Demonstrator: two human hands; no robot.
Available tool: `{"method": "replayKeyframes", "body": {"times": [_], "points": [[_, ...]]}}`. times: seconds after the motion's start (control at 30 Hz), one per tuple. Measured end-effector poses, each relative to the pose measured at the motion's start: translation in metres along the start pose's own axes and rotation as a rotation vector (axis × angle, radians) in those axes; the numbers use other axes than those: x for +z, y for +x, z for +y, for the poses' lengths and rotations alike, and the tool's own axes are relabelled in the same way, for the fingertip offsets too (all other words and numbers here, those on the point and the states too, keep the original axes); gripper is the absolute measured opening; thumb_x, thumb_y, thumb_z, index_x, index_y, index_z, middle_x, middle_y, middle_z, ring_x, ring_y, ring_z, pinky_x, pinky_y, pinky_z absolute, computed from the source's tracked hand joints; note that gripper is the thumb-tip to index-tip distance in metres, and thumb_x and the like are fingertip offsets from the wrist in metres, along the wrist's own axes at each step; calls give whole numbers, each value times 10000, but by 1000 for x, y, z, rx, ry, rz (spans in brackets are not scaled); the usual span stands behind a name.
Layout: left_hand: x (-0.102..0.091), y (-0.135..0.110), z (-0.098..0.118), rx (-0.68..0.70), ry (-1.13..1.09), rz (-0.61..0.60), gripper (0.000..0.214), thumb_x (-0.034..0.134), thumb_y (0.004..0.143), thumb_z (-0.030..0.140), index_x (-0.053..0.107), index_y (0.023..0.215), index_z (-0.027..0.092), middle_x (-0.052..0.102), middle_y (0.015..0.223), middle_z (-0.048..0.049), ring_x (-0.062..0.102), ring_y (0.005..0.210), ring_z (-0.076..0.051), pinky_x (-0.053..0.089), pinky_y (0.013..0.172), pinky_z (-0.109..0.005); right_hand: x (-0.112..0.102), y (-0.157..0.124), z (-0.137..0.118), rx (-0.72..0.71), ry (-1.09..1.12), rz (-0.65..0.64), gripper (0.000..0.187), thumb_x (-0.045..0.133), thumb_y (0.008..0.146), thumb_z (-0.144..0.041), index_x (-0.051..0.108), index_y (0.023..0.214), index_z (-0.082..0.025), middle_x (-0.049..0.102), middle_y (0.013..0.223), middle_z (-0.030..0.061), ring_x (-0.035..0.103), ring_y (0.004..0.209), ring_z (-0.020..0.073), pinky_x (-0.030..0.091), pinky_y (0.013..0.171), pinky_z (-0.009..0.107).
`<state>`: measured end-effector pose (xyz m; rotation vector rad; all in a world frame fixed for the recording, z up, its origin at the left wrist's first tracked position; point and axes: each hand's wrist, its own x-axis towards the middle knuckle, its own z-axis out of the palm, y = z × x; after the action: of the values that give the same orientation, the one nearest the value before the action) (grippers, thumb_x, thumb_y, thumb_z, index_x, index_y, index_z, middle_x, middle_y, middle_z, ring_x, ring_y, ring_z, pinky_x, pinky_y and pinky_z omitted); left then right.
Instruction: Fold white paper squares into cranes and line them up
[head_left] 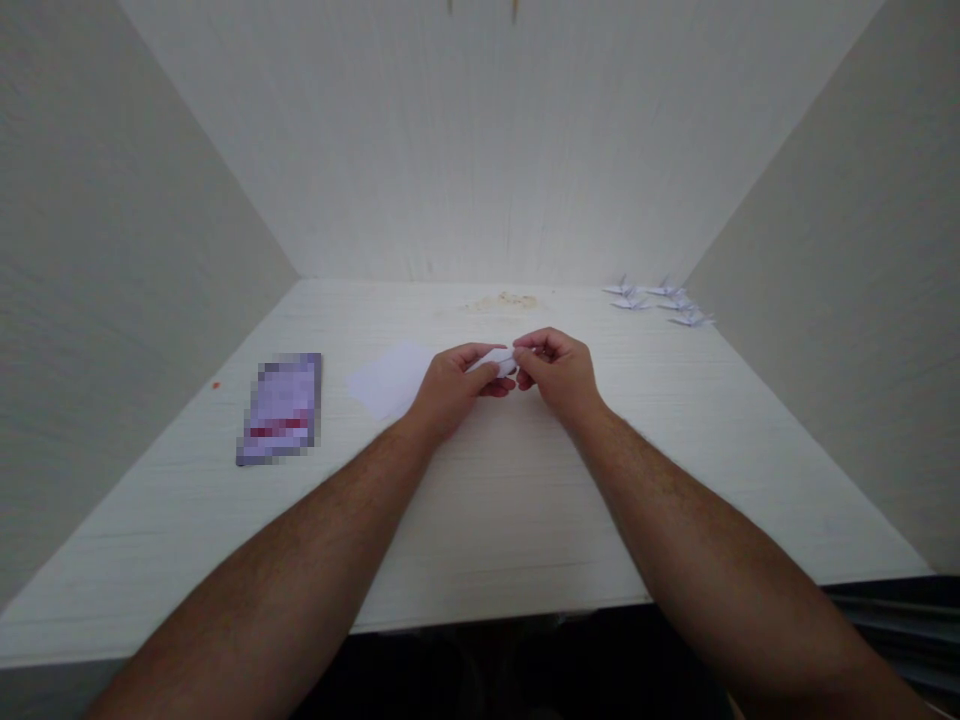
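A small piece of folded white paper (493,359) is held between my two hands, above the middle of the table. My left hand (454,384) grips its left part, the thumb on top and the fingers behind and beneath. At its right end, my right hand (556,368) pinches the paper between thumb and fingers. Parts of the folds are hidden behind my fingers. Flat white sheets of paper (391,376) lie on the table just left of my left hand, partly covered by it.
Several folded white paper cranes (660,300) stand in the far right corner of the white table (495,520). A purple rectangular item (282,408), blurred out, lies on the left. Walls (480,150) enclose the back and both sides. A small orange speck (216,385) is at far left.
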<state>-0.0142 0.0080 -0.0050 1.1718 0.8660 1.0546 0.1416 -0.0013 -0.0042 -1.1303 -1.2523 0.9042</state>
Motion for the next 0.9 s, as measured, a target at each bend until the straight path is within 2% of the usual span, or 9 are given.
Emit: {"method": "replayKeyframes", "body": {"times": [0.2,0.33,0.6,0.9], "points": [[0,2,-2,15,-4,26,331,729,719,183,702,1040,111,745,881,-76,702,688,-145,582,671,-276,0,-2,1,-28,-69,-20,169,725,697,-263,644,827,-191,585,521,-65,550,437,91,415,419,209],[-2,4,-4,41,71,42,258,755,724,234,729,953,118,738,849,-62,684,683,-129,568,652,-251,0,-2,2,-23,-94,-14,168,727,698,-263,645,826,-191,583,508,-64,561,441,99,419,429,213],[-1,2,-3,27,67,52,237,778,709,257,710,884,113,725,804,-56,692,677,-143,576,678,-281,0,-3,-3,13,-89,-11,157,711,689,-246,631,811,-190,576,478,-66,548,421,99,400,414,210],[-1,2,-3,49,83,65,220,772,721,251,713,884,116,718,777,-49,678,660,-128,569,659,-267,-1,0,3,72,47,-28,140,666,732,-302,645,815,-192,617,509,-38,574,442,110,487,469,244]]}}
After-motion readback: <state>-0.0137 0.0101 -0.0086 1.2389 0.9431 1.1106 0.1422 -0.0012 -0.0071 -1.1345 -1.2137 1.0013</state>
